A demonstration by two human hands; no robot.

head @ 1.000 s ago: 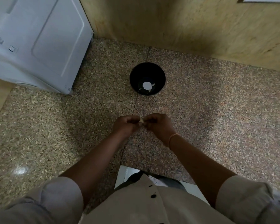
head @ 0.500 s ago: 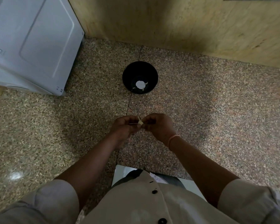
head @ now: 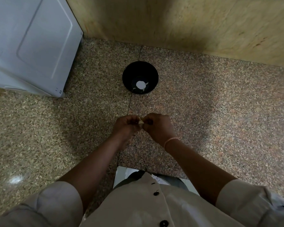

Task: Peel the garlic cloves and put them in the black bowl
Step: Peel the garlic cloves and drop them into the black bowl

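The head camera looks down on a speckled brown granite surface [head: 211, 115] with a seam running through it from the wall toward the person. In the middle of the view the two hands meet above it. The left hand [head: 126, 126] and the right hand [head: 157, 126] have their fingers curled inward, and both pinch one small pale garlic clove [head: 140, 121] held between the fingertips. The clove shows only as a light sliver in the gap between the hands, so how much skin is on it cannot be told. A thin pink thread band [head: 171, 140] circles the right wrist.

Beyond the hands, well apart from them and nearer the wall, a round black bowl [head: 127, 74] stands upright on the granite, just right of the seam. In its bottom lies a white, roundish patch [head: 140, 84] with a few pale slivers beside it – too small to make out what they are.

At upper left a large white appliance with a panelled side [head: 31, 43] rests on the granite. A yellowish mottled stone wall [head: 170, 18] runs along the back. At the bottom edge are the person's beige shirt with dark buttons [head: 138, 203] and rolled sleeves – and, past the granite's near edge, a white flat thing [head: 120, 176], partly hidden by the shirt.
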